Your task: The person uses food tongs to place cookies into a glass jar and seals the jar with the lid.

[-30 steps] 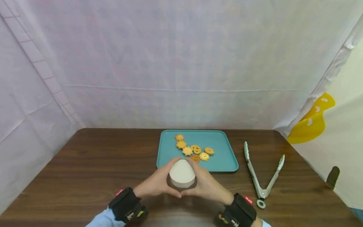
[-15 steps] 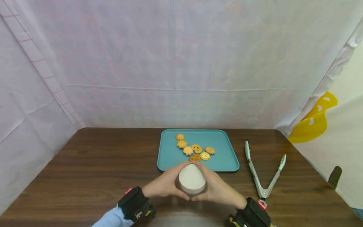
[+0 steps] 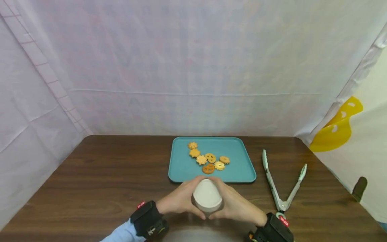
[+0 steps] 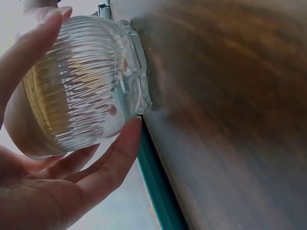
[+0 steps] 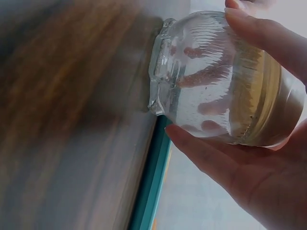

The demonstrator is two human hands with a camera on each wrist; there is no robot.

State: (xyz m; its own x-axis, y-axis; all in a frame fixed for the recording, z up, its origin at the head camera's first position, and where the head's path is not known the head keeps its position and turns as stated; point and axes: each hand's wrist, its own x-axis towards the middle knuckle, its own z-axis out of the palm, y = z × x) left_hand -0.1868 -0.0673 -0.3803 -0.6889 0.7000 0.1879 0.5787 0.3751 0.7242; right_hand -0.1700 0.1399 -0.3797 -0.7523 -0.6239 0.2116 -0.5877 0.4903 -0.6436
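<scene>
Both hands wrap a clear ribbed glass jar [image 4: 91,76] with a whitish rounded lid [image 3: 207,195], held upright just in front of the tray. My left hand [image 3: 182,198] curves round its left side and my right hand [image 3: 232,203] round its right. The thumbs nearly meet on the near side, and the fingers come together at the far side. In the right wrist view, the jar's scalloped foot [image 5: 157,72] is at or just above the tabletop; I cannot tell which. A yellowish band [image 5: 252,91] shows under the lid.
A teal tray [image 3: 242,169] lies at the back middle, bearing several cookies [image 3: 201,160] and a pretzel-shaped one [image 3: 208,168]. To its right are metal tongs [image 3: 283,205] with legs spread. Dark wood tabletop [image 3: 115,174] stretches left. White cloth [image 3: 187,67] hangs behind.
The hands and the jar have moved right and a little toward me. The pretzel-shaped cookie, partly covered before, now shows fully. The whole view has shifted slightly.
</scene>
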